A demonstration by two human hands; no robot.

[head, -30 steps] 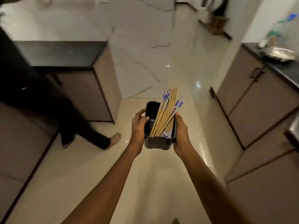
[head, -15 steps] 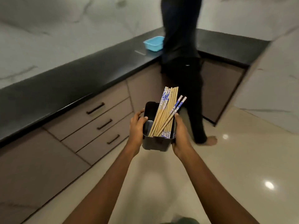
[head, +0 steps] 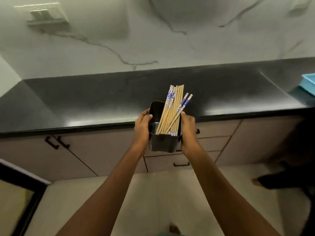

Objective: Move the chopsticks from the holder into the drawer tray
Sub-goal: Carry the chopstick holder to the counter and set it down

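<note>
Left hand (head: 142, 126) and right hand (head: 188, 132) grip black holder (head: 163, 143); chopsticks (head: 170, 111) inside, blue-patterned ends; no legible writing.

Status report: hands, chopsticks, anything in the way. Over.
Left hand and right hand both grip the black holder. Chopsticks in holder, none out yet. Drawers shut; blue tray on counter, far right. Another person's foot on floor, right.
</note>
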